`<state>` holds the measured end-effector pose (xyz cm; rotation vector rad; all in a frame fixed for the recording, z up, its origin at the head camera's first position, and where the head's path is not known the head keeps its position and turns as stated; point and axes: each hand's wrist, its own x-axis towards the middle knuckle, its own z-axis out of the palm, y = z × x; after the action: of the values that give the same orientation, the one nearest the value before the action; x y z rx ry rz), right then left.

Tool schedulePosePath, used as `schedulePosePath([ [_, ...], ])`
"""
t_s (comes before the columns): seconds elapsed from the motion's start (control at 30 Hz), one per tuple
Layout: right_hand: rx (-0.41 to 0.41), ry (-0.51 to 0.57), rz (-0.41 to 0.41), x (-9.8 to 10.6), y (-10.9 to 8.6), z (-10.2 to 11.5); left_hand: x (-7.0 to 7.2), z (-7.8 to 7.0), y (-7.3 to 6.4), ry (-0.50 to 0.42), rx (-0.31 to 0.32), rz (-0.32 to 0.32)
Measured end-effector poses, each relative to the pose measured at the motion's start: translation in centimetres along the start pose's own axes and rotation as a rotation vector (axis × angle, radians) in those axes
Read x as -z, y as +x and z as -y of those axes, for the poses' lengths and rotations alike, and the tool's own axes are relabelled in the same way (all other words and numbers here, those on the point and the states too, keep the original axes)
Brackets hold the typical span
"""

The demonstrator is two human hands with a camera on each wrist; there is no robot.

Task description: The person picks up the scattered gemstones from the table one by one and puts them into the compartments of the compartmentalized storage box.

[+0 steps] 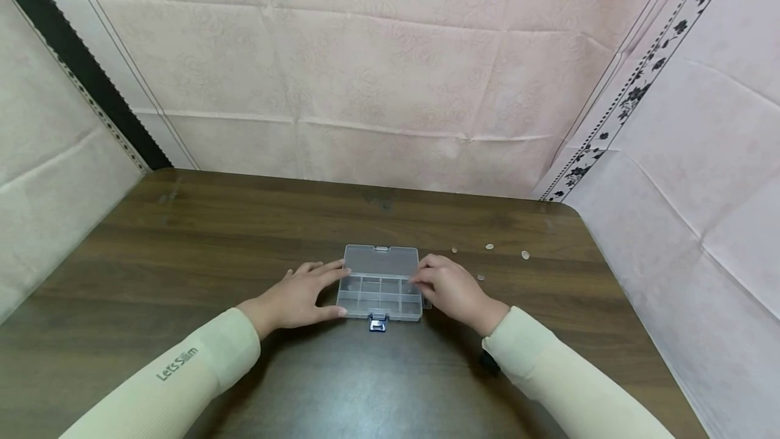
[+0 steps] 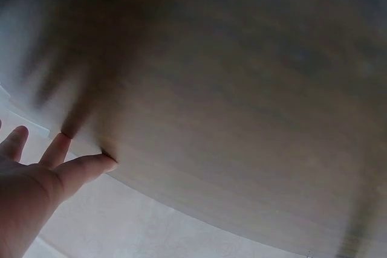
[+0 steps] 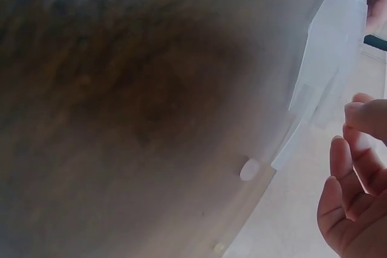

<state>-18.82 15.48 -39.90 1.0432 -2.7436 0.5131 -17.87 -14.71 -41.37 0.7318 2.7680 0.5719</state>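
A clear plastic compartment box point(image 1: 359, 305) lies on the table with its lid point(image 1: 382, 261) tipped back. At its near edge is a blue latch point(image 1: 378, 324). My left hand point(image 1: 302, 295) spreads its fingers along the box's left side, thumb at the near corner and fingertips by the lid hinge. Over the right-hand compartments, my right hand point(image 1: 452, 290) has its thumb and forefinger brought close together; I cannot tell whether something small is between them. The left wrist view shows the left hand's fingers point(image 2: 89, 167) extended, the box mostly out of sight.
Several small pale, flat pieces are scattered right of the box, such as one piece point(image 1: 525, 255) farthest right and another piece point(image 1: 481, 278) near the right hand. The brown wooden table point(image 1: 244, 222) is bordered by pale cloth hangings point(image 1: 365, 73) at the back and sides.
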Motion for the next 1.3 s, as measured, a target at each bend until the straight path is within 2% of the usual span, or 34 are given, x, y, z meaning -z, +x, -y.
schedulePosePath([
  [0.37, -0.010, -0.023, 0.023, -0.3, 0.1, 0.0, 0.0, -0.1, 0.0, 0.000, 0.003, 0.006],
  [0.83, -0.112, 0.014, 0.041, 0.3, -0.6, 0.1, 0.0, -0.1, -0.1, -0.001, 0.010, 0.010],
  [1.3, -0.187, 0.124, -0.071, 2.6, -3.1, -1.5, -0.1, 0.0, 0.0, -0.004, 0.012, 0.006],
])
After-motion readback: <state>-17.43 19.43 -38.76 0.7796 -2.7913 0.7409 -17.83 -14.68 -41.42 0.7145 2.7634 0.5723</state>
